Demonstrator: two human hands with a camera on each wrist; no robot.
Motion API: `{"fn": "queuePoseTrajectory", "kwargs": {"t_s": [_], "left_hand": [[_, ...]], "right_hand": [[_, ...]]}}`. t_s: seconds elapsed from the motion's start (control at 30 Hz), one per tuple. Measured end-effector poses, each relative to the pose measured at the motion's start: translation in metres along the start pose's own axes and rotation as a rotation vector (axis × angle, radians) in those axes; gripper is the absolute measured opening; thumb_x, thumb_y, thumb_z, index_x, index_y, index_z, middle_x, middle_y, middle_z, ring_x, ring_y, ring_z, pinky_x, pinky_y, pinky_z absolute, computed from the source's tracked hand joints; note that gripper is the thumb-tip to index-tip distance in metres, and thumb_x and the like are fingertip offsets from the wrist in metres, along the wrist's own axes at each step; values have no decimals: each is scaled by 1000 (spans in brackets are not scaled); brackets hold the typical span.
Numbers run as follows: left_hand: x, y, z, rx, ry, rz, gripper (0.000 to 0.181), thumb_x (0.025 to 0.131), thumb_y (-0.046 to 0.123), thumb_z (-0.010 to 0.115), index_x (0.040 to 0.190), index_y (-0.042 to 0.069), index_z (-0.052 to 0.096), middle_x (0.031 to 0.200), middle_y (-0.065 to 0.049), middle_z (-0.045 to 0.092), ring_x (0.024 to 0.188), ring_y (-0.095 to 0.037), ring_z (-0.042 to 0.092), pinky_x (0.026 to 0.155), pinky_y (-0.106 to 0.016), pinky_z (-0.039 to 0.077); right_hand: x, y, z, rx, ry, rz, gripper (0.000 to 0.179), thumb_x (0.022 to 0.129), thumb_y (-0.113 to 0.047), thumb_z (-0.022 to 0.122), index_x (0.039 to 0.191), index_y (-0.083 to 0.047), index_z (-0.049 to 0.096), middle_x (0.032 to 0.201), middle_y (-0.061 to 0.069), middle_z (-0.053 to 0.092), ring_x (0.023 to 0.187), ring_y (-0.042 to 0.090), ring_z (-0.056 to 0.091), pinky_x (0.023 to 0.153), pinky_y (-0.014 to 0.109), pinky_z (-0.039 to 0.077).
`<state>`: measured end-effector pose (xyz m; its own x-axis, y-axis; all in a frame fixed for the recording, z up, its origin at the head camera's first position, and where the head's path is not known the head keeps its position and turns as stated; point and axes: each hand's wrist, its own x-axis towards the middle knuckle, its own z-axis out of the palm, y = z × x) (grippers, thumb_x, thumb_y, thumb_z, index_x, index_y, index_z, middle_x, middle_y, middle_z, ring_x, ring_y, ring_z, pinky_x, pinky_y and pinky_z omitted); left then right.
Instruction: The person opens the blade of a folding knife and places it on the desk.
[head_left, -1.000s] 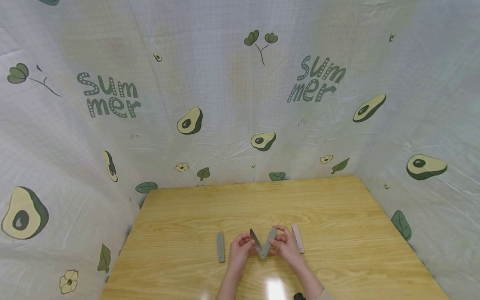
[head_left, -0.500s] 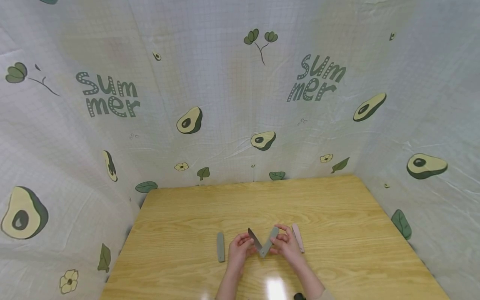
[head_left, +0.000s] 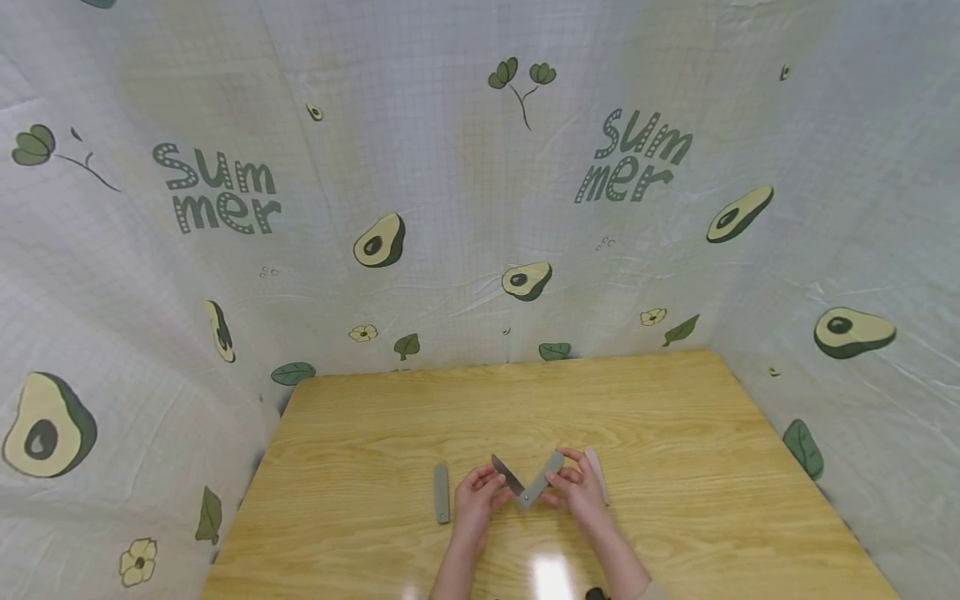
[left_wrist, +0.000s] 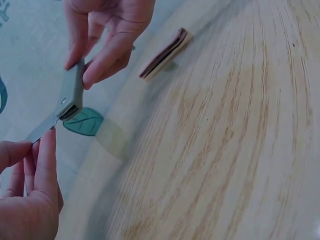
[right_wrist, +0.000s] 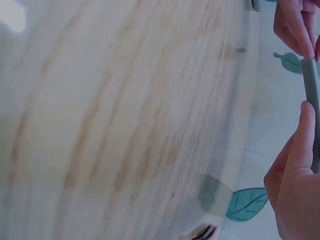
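Note:
A grey-green folding knife point(head_left: 544, 478) is held above the table, half unfolded in a V with its pivot toward the person. My left hand point(head_left: 475, 502) pinches the dark blade point(head_left: 507, 474) between thumb and fingers. On the other side, my right hand point(head_left: 582, 493) grips the handle, thumb on its near face. In the left wrist view the handle point(left_wrist: 73, 89) points up into the right hand point(left_wrist: 111, 30), its slot showing at the pivot end. The right wrist view catches the handle point(right_wrist: 310, 82) at its edge; the blade is hidden there.
A second grey-green folding knife point(head_left: 442, 493), folded, lies left of my left hand on the wooden table point(head_left: 360, 433). Just beyond my right hand lies a pink folding knife point(head_left: 597, 475), partly covered by that hand. A printed curtain point(head_left: 450, 167) encloses the back and sides.
The angle between blade and handle has widened. The blade tip has swung left and the handle's end right, while the pivot has risen slightly in view. Both hands keep their hold.

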<state>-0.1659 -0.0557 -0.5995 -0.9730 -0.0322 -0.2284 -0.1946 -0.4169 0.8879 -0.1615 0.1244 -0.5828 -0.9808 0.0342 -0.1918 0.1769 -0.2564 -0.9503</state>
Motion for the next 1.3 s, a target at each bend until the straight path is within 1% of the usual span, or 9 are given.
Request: {"fn": "queuePoseTrajectory", "kwargs": {"t_s": [0.27,0.4,0.53,0.73,0.83,0.97,1.17,1.3], "left_hand": [[-1,1,3,-32,32,29,36,89,-6,62,121,-15,50,96,-8,52,84,-14,59,76,-29,61],[-1,0,3,-48,38,42,33,88,-7,62,119,-16,51,94,-8,51,84,-14,60,76,-30,61],[0,-1,3,-54,40,49,29,88,-7,62,115,-14,54,94,-8,52,84,-14,62,77,-31,61],[-1,-1,2,-64,59,49,29,89,-6,61,116,-13,53,95,-9,53,85,-15,62,81,-34,61],[-1,-3,3,-75,73,52,29,90,-5,61,117,-13,52,96,-9,53,85,-15,62,82,-34,60],[-1,-5,4,-94,93,63,30,91,-5,60,118,-14,51,96,-10,53,85,-16,62,82,-33,60],[-1,-7,7,-122,120,86,27,92,-5,59,117,-13,51,97,-10,53,87,-15,60,82,-33,60],[-2,-9,9,-136,135,114,26,93,-4,58,116,-12,50,97,-10,53,88,-15,60,82,-32,60]], "right_hand": [[2,2,0,35,20,13,56,94,7,53,142,0,26,97,9,54,88,18,61,83,43,60],[1,3,1,42,32,10,56,94,7,53,142,0,25,97,10,54,89,19,61,82,42,60],[-1,2,3,54,44,8,55,95,7,53,141,0,24,97,10,55,89,19,63,82,41,60],[-3,0,5,85,49,12,55,96,6,52,141,0,21,99,10,54,89,17,63,82,38,60],[-3,0,4,89,45,14,54,97,5,49,141,-1,19,103,12,53,91,17,62,83,37,60],[-4,1,4,89,39,15,52,99,4,46,142,0,16,108,15,52,94,18,62,87,38,59],[-5,2,6,124,52,11,51,100,3,45,141,1,14,108,14,51,95,17,61,90,40,57],[-3,4,7,154,65,-3,50,100,4,44,140,1,13,106,13,51,95,17,62,91,41,56]]}}
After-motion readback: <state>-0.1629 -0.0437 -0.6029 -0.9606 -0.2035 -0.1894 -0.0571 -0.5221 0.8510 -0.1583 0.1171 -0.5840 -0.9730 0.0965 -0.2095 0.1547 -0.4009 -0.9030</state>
